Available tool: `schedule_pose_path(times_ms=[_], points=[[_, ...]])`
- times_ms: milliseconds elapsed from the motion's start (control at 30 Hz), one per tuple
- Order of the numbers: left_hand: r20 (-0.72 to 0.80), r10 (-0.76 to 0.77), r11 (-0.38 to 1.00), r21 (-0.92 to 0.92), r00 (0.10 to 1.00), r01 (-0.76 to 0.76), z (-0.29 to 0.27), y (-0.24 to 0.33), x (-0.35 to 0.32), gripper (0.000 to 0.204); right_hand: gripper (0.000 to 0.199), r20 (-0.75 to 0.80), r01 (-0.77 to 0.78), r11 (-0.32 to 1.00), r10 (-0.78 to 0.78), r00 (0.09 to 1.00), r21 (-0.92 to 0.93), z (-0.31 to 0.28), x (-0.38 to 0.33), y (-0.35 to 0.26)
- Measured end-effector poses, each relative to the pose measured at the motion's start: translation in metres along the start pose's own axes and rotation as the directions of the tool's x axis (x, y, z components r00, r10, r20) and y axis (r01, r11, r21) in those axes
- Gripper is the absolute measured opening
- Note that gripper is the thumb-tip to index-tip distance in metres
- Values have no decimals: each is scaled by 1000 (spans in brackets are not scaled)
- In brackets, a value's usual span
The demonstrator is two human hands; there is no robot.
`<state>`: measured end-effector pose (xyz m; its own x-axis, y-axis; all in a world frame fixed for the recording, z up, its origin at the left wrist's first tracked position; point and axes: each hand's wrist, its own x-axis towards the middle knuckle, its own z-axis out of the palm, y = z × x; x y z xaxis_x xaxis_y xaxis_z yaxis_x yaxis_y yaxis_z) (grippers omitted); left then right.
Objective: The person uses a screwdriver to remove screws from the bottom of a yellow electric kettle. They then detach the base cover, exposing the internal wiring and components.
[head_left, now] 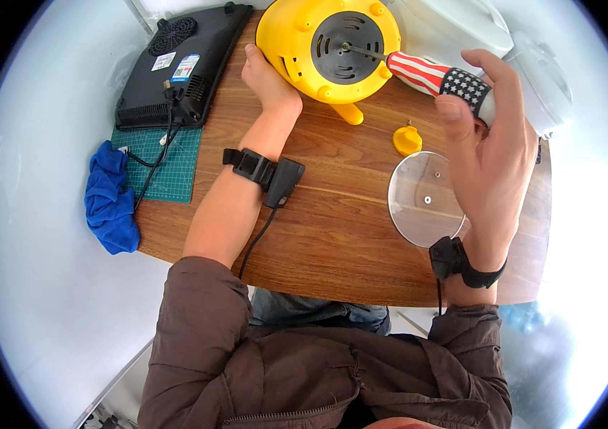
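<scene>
Left hand (270, 80) is pressed up against the side of a yellow appliance body (291, 68), but its fingers are mostly hidden so I can't tell how far they're curled. Right hand (488, 136) is loosely curled round a flag-patterned screwdriver (418, 74), tip against the black vented base plate (324, 61). So the yellow body's just right of the left hand. Yellow knob (408, 141) and clear round lid (409, 204) are left of the right hand.
</scene>
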<state>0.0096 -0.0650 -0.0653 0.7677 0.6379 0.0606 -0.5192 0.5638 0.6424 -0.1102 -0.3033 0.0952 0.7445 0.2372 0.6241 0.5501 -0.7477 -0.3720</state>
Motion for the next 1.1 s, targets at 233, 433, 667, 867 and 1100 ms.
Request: schedule_pose_path(times_ms=[233,433,667,867,1100], points=[[65,-8,995,99,998,1,-7,-2,3,41,30,-94,372,928,-369,925,14,6,8,17],[5,6,1000,17,1000,-6,0,1,-2,41,34,65,-76,997,78,995,-32,-3,-3,-4],[53,-10,997,73,999,6,-4,1,2,42,36,-69,281,960,-279,958,16,5,4,16],[49,-27,996,82,998,23,-7,0,4,42,39,110,-98,995,94,990,34,-8,-1,-3],[83,10,995,100,997,-18,-5,0,1,42,39,-146,312,948,-301,942,59,13,5,22]])
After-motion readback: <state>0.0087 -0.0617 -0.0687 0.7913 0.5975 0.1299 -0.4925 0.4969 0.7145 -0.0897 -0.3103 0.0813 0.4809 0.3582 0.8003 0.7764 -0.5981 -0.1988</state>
